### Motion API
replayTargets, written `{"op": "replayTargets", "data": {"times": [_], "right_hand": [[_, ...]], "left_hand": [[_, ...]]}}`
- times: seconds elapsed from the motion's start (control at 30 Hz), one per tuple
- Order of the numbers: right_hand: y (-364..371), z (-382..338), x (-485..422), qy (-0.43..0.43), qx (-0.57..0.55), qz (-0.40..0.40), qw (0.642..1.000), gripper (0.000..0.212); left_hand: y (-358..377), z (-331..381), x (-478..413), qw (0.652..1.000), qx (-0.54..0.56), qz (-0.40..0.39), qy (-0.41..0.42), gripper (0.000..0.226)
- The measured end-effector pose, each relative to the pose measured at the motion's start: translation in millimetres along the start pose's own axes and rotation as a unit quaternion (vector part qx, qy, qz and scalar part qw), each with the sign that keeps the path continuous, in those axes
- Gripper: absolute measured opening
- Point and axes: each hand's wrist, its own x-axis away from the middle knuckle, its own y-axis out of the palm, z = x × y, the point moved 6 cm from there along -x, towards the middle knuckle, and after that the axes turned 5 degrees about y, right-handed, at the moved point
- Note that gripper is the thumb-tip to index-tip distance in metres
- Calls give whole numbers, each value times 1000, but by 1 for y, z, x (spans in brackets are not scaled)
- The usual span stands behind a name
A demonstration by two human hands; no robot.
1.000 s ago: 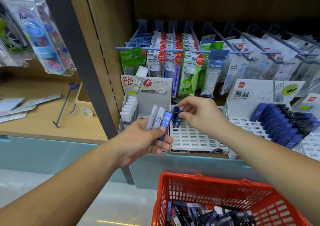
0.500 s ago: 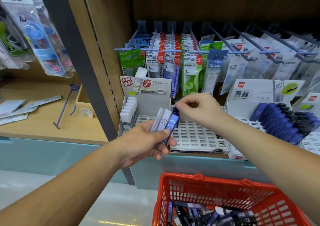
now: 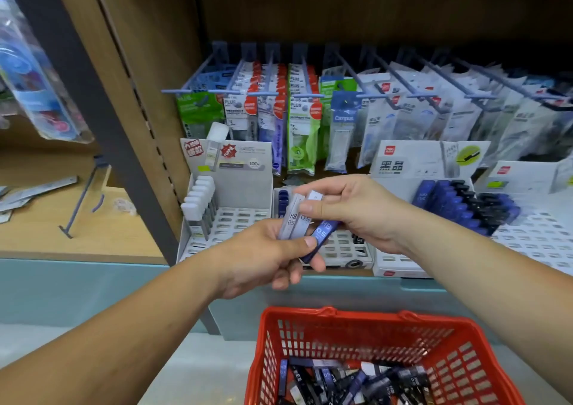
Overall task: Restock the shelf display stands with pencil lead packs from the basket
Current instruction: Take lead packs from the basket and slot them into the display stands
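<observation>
My left hand [image 3: 266, 256] grips a fan of three pencil lead packs: two pale grey ones [image 3: 293, 218] and a blue one [image 3: 321, 237] marked HB 0.5. My right hand [image 3: 356, 209] has come back to them, its thumb and fingers pinching the top of the middle grey pack. Behind my hands stands a white slotted display stand [image 3: 341, 246] with a few blue packs [image 3: 282, 198] at its back left. A red basket [image 3: 356, 336] below holds several more lead packs [image 3: 347, 380].
A grey stand [image 3: 235, 218] on the left holds white-capped packs. At the right, a white stand [image 3: 527, 234] carries several blue and black packs [image 3: 459, 203]. Hooks with hanging stationery packets [image 3: 304, 119] fill the shelf back. A dark upright post [image 3: 102, 119] divides the shelf bays.
My right hand left the blue packs at the back of the middle stand and moved down to my left hand, where it now pinches a grey pack. The view moved closer.
</observation>
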Motion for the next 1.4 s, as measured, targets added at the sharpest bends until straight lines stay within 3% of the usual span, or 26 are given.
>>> {"op": "replayTargets", "data": {"times": [0.17, 0.3, 0.5, 0.63, 0.8, 0.97, 1.03, 1.13, 1.27, 1.4], "right_hand": [[-23, -3, 17, -4, -24, 26, 999, 14], [-73, -19, 32, -16, -48, 105, 993, 12], [-150, -28, 65, -53, 108, 229, 966, 9], [-173, -23, 80, -56, 114, 275, 953, 8], [-187, -15, 87, -56, 137, 295, 944, 10], [-186, -6, 85, -53, 141, 251, 956, 9], [-187, -5, 82, -50, 139, 237, 960, 8], [-188, -2, 77, -52, 112, 231, 965, 8], [-204, 1, 77, -76, 70, 261, 960, 10], [-223, 2, 82, -113, 55, 304, 944, 14]], "left_hand": [[29, 4, -17, 1000, 0, -26, -2, 7], [47, -2, -30, 998, -29, -37, -37, 6], [68, -4, -51, 998, -26, 7, -60, 15], [85, 4, -63, 998, -7, 0, -57, 21], [94, 29, -73, 994, -38, 101, 4, 12], [97, 65, -92, 938, -232, 209, 150, 11], [107, 77, -106, 914, -308, 187, 186, 6], [118, 83, -128, 907, -349, 117, 206, 24], [120, 92, -150, 867, -426, 114, 232, 45], [112, 91, -164, 842, -464, 140, 236, 26]]}}
